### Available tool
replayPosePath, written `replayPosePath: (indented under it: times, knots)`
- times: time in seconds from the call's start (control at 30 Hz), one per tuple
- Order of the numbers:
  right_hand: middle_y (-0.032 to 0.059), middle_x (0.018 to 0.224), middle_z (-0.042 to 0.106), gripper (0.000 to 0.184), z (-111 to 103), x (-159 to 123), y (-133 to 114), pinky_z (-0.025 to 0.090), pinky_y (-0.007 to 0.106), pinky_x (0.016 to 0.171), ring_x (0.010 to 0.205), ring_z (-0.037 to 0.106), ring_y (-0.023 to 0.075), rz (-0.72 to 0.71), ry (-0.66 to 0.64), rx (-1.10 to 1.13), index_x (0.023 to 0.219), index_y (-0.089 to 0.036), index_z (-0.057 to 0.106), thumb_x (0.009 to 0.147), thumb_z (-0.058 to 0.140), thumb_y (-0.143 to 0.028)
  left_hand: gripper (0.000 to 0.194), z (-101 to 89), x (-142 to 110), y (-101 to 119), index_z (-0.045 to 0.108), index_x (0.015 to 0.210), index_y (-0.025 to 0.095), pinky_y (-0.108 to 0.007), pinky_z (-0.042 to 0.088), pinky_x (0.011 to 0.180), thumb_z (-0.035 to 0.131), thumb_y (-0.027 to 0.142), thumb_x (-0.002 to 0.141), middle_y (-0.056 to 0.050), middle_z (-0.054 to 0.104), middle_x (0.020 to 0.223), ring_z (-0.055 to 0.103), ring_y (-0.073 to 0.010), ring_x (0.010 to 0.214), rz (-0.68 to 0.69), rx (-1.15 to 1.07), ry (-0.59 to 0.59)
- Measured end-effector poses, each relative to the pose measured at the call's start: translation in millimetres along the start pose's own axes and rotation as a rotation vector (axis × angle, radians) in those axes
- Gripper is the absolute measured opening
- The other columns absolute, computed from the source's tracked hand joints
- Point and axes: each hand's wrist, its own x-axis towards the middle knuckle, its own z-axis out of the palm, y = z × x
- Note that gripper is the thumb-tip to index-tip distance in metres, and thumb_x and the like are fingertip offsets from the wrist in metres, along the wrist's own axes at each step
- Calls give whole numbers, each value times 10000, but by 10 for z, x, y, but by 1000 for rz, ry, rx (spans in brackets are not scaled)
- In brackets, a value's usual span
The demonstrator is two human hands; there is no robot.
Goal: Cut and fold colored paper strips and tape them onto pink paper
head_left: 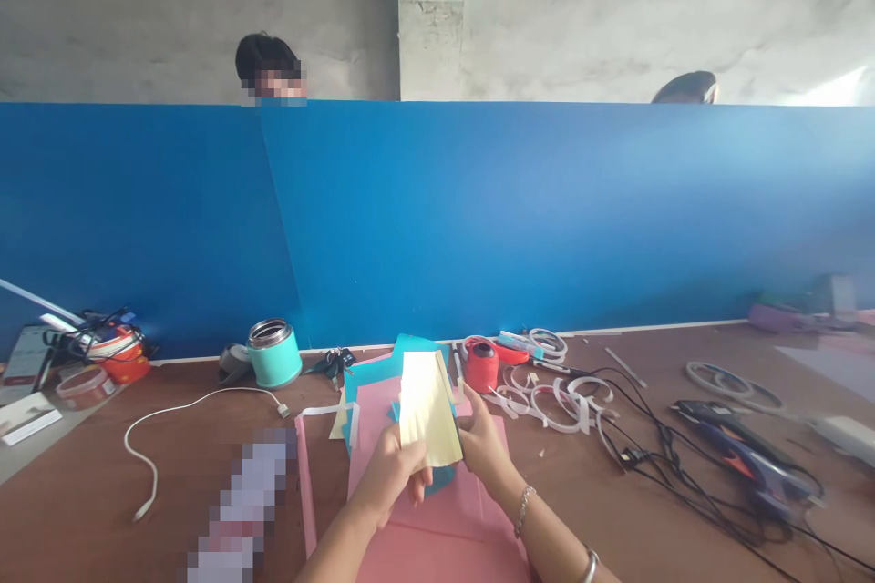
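Note:
Above the pink sheets, my left hand (393, 469) grips a pale yellow piece of paper (427, 410) from below, thumb across its front. My right hand (485, 446) is closed at the paper's right edge, its fingers partly hidden behind it. A narrow strip along that edge stands a little apart from the rest. Something dark shows between the paper and my right hand; I cannot make out what. Underneath lie pink sheets (437, 547) and teal sheets (373, 380) in a loose stack.
A teal cup (274, 355), white cable (154, 446) and pink strip (306, 492) lie left. A red spool-like object (481, 368), curled white strips (561, 405), black cords (666, 451) and a glue gun (745, 460) lie right. Behind the blue partition (512, 219) two people's heads show.

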Motion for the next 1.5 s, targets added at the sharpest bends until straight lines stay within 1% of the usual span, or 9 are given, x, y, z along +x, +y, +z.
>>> replayPosePath:
  times: [0.2, 0.47, 0.67, 0.8, 0.97, 1.1, 1.23, 1.4, 1.5]
  knots:
    - [-119, 426, 455, 891, -5, 4, -3, 250, 157, 311, 332, 441, 101, 17, 9, -24, 1408, -123, 126, 597, 492, -176, 111, 0, -13, 27, 529, 660, 154, -179, 310, 301, 439, 197, 611, 39, 520, 414, 393, -69, 287, -2, 16, -1]
    - [-129, 432, 407, 866, -20, -19, -80, 258, 151, 317, 325, 373, 71, 38, 41, -11, 1398, -128, 204, 609, 558, -183, 135, 50, -69, 109, 535, 674, 150, -161, 264, 291, 436, 194, 594, 46, 507, 403, 352, -51, 272, -36, 40, 7]
    - [-124, 443, 400, 854, -18, -34, -114, 287, 165, 353, 337, 374, 73, 57, 38, 11, 1394, -137, 227, 613, 569, -190, 114, 39, -66, 99, 522, 697, 157, -161, 259, 296, 444, 190, 621, 53, 507, 404, 343, -50, 273, -37, 35, 5]
    - [-124, 435, 392, 852, -20, -22, -86, 276, 168, 356, 338, 365, 73, 56, 33, 2, 1386, -136, 245, 606, 575, -219, 131, 45, -67, 90, 526, 726, 157, -164, 260, 297, 452, 198, 625, 54, 508, 406, 348, -53, 276, -48, 34, 5]
    - [-128, 403, 399, 882, -35, 12, -10, 219, 164, 321, 322, 353, 85, 71, 12, -37, 1406, -123, 153, 616, 533, -228, 127, 36, -45, 58, 515, 715, 161, -169, 260, 303, 457, 205, 610, 49, 516, 413, 354, -57, 282, -54, 21, 8]
    - [-101, 397, 491, 867, -43, -12, -36, 237, 170, 332, 321, 442, 115, 73, -91, -78, 1401, -158, 133, 639, 541, -224, 101, -84, 26, 13, 494, 694, 173, -175, 238, 311, 454, 209, 608, 51, 500, 404, 347, -63, 302, -65, -12, 129]
    - [-54, 462, 582, 953, -56, -42, -82, 261, 182, 335, 347, 500, 139, 128, -103, -107, 1402, -131, 42, 655, 617, -272, 60, -240, 81, 3, 475, 660, 181, -174, 233, 341, 464, 204, 606, 67, 465, 407, 325, -52, 323, -27, -27, 286]
    - [-46, 480, 589, 775, -96, -21, -64, 253, 180, 313, 354, 496, 136, 104, -160, -136, 1338, -169, 225, 699, 614, -370, 44, -325, 94, 16, 423, 618, 194, -183, 294, 387, 467, 197, 623, 61, 491, 448, 363, -54, 349, 17, 59, 445]
    - [-54, 465, 587, 781, -123, -13, -73, 234, 169, 302, 344, 467, 126, 101, -181, -210, 1334, -179, 222, 691, 626, -359, 55, -411, 124, -30, 446, 676, 198, -182, 281, 392, 481, 207, 635, 74, 479, 470, 374, -61, 360, 48, 111, 532]
